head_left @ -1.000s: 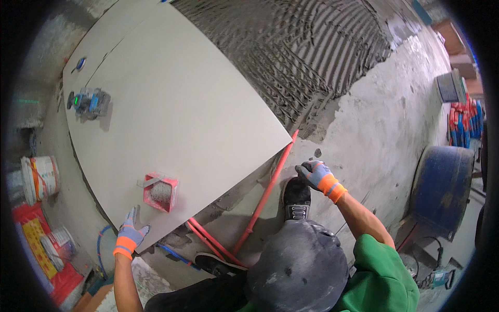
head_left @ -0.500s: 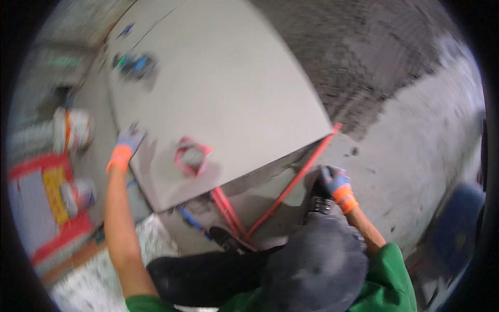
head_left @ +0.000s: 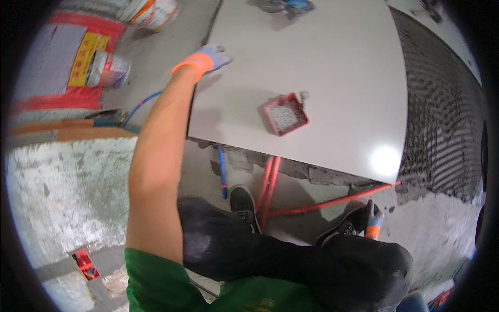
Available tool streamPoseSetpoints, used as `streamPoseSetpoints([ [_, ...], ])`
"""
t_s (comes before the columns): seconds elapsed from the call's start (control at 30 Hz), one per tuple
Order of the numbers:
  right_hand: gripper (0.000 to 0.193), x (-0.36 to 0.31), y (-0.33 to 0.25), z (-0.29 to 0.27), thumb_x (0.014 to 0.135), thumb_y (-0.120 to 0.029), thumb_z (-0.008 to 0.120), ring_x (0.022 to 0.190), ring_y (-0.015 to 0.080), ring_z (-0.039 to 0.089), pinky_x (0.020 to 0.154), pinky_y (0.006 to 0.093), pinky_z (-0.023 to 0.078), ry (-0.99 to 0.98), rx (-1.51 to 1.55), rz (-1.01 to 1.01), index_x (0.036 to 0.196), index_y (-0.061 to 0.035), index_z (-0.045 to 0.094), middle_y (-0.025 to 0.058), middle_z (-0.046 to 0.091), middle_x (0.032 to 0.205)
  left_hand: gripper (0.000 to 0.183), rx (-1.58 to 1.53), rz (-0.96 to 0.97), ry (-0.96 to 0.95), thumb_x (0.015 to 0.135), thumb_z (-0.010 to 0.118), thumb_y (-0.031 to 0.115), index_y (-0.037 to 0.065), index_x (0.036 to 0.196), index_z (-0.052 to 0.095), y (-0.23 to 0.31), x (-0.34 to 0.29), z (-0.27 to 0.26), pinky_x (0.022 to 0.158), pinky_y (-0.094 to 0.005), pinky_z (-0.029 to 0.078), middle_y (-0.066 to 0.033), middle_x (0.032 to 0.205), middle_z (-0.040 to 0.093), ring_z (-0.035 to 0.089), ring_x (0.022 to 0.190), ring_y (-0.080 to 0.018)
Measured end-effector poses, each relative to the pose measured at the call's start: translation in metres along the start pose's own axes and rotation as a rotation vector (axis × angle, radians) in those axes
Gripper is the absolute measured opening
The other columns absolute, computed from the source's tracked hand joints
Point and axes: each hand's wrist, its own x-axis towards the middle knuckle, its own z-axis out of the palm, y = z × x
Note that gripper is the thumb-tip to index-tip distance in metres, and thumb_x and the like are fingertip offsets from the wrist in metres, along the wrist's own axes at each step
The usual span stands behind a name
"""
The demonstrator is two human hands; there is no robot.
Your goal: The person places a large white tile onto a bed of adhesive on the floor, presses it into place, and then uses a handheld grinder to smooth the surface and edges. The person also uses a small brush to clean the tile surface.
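My left hand (head_left: 209, 58), in a grey glove with an orange cuff, is over the left edge of a large pale tile (head_left: 338, 88). Its fingers look closed together, with a small grey bit at their tips that I cannot make out. On the tile's near part sits a red square box (head_left: 286, 115) holding small whitish pieces; a small grey piece (head_left: 304, 95) shows by its corner. My right hand (head_left: 373, 221), gloved alike, hangs low beside my right shoe (head_left: 344, 227). My knee partly covers it, and its grip is hidden.
Combed grey mortar (head_left: 442, 122) spreads right of the tile. Red pipes (head_left: 322, 203) and a blue pipe (head_left: 222, 171) run along the floor near my feet. Buckets (head_left: 109, 70) and a red-edged bag (head_left: 52, 62) stand far left. A blue-black tool (head_left: 291, 7) lies on the tile's far part.
The view has swung round, so the tile and box appear farther right. My left hand stays along the tile's left edge; my right hand remains low by the shoe, now more covered by the knee.
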Motion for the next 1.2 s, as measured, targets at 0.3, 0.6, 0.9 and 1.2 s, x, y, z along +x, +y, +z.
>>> streamPoseSetpoints([
  [0.3,0.037,0.019,0.019,-0.006,0.089,-0.031,0.058,0.054,0.0090,0.048,0.049,0.0280,0.040,-0.036,0.029,0.018,0.072,0.0001,0.064,0.0016,0.059,0.061,0.068,-0.228,-0.214,0.008,0.078,0.058,0.043,0.007,0.133,0.043,-0.045,-0.032,-0.045,0.103,-0.0384,0.033,-0.0119,0.137,0.042,0.039,0.127,-0.0297],
  [0.6,0.033,0.053,0.060,-0.025,0.090,-0.029,0.057,0.054,0.0128,0.052,0.052,0.0309,0.042,-0.148,-0.109,-0.069,0.076,0.0004,0.066,0.0055,0.064,0.064,0.067,-0.256,-0.332,0.034,0.079,0.059,0.041,0.003,0.132,0.043,-0.128,-0.082,0.004,0.102,-0.0382,0.035,-0.0170,0.134,0.045,0.043,0.123,-0.0319],
  [0.9,0.032,0.050,0.024,-0.033,0.088,-0.031,0.058,0.067,0.0207,0.062,0.063,0.0354,0.047,-0.336,-0.479,-0.301,0.089,-0.0003,0.067,0.0147,0.067,0.075,0.073,-0.237,0.014,-0.180,0.075,0.064,0.043,0.005,0.132,0.039,-0.013,-0.113,0.092,0.098,-0.0430,0.038,-0.0225,0.126,0.049,0.049,0.115,-0.0381],
  [1.2,0.035,0.035,-0.031,-0.017,0.088,-0.031,0.055,0.076,0.0276,0.065,0.069,0.0365,0.049,-0.506,-0.601,-0.208,0.094,0.0015,0.066,0.0171,0.068,0.082,0.048,-0.248,0.268,0.021,0.075,0.060,0.030,0.008,0.116,0.047,0.109,-0.102,0.137,0.085,-0.0453,0.045,-0.0147,0.114,0.056,0.053,0.108,-0.0308],
])
